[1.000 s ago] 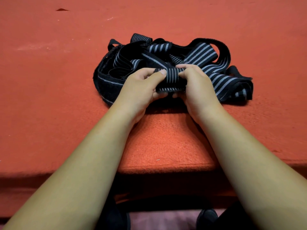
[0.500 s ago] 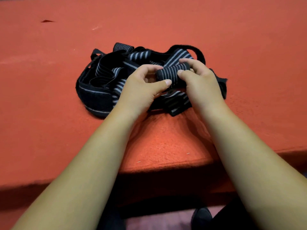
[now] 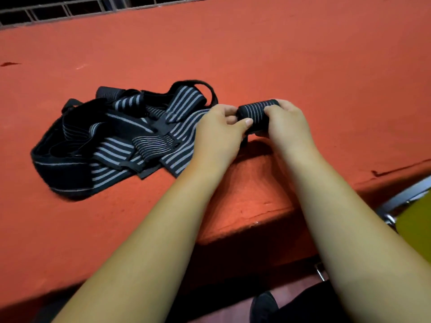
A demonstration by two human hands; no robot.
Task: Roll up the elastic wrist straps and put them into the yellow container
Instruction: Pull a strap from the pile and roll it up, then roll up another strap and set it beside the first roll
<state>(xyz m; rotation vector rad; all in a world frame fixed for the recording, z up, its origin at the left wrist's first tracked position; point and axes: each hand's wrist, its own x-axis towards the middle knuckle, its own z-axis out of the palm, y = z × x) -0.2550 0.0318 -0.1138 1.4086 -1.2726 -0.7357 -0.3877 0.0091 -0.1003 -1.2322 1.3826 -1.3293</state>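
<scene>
A rolled black strap with thin grey stripes (image 3: 255,111) sits between my two hands, just above the red surface. My left hand (image 3: 220,134) pinches its left end with thumb and fingers. My right hand (image 3: 288,122) grips its right end, fingers curled over the top. A tangled pile of loose black and grey striped straps (image 3: 121,141) lies to the left on the red table (image 3: 256,54). A corner of the yellow container (image 3: 417,220) shows at the right edge, below the table level.
The table's front edge runs diagonally under my forearms. A metal frame piece (image 3: 405,197) sits beside the yellow container at the right. A railing (image 3: 58,10) runs behind the table at the top left. My dark shoe (image 3: 263,306) is on the floor below.
The strap has gone from partly rolled over the pile to a tight roll. Both hands have carried it to the right, clear of the pile. The view has swung right, revealing the yellow container.
</scene>
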